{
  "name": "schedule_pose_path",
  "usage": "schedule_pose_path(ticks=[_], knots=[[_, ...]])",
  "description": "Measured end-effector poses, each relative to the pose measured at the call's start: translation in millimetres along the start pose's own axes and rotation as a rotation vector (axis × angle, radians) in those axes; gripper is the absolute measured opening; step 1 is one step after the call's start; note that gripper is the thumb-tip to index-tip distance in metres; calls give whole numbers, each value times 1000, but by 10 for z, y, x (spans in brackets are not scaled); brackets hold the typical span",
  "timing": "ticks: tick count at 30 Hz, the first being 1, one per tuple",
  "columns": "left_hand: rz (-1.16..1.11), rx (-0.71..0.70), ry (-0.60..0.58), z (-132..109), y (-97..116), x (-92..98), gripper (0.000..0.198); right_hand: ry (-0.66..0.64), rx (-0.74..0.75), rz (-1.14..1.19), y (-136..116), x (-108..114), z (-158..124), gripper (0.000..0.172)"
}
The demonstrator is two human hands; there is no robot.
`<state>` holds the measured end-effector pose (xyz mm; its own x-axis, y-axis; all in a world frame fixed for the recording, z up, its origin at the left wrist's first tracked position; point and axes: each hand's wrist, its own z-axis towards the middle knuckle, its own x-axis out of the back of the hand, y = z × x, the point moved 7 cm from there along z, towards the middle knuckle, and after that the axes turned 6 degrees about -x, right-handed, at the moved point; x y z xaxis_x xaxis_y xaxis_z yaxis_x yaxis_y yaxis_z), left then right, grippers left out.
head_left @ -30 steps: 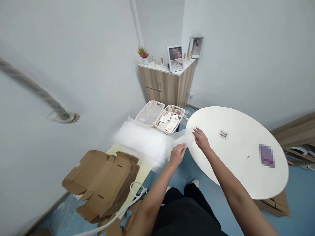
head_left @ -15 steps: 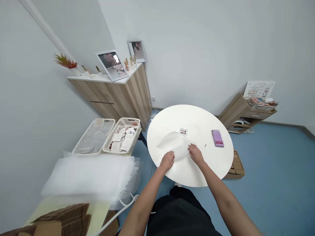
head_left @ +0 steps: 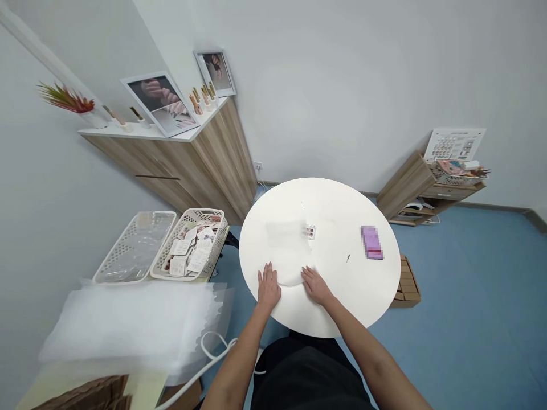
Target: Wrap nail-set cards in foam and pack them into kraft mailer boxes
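Note:
A thin white foam sheet point(head_left: 287, 250) lies flat on the round white table point(head_left: 363, 296), near its front left. My left hand point(head_left: 268, 289) rests palm down at the sheet's near left corner, fingers stretched out. My right hand point(head_left: 315, 285) lies flat at the near right corner, fingers spread. A small clear packet with dark pieces point(head_left: 310, 231) sits just beyond the sheet's far right corner. A purple object point(head_left: 371, 242) lies further right on the table.
Left of the table stand two white baskets, one with clear bags point(head_left: 135, 246) and one with small packets point(head_left: 192, 250). A stack of white foam sheets point(head_left: 132, 322) and flat brown cartons point(head_left: 85, 393) lie nearer. A wooden cabinet point(head_left: 200, 159) with picture frames stands behind.
The foam sheet was carried from the stack on the left onto the table and laid flat. Both hands went from pinching it to lying open on its near edge.

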<state>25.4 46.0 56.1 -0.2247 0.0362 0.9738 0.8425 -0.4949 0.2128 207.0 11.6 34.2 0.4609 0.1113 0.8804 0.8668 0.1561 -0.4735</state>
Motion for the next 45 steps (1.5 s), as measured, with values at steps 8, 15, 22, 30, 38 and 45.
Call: schedule_pose_path(ticks=[8, 15, 22, 30, 38, 45], knots=[[-70, 1, -220, 145, 242, -459, 82, 128, -140, 29, 113, 453, 431, 31], [-58, -23, -203, 171, 175, -593, 83, 106, -325, -69, 815, 760, 1178, 47], [-50, -22, -184, 157, 159, -629, 83, -49, -272, -90, 1159, 625, 1712, 75], [-89, -4, -225, 168, 183, -577, 83, 87, -255, -32, 1248, 752, 1621, 66], [-112, -86, -231, 153, 222, -472, 77, 181, -30, 59, 593, 784, 1066, 69], [-126, -199, -210, -144, 244, -240, 82, -84, 55, 59, 76, 222, 621, 68]])
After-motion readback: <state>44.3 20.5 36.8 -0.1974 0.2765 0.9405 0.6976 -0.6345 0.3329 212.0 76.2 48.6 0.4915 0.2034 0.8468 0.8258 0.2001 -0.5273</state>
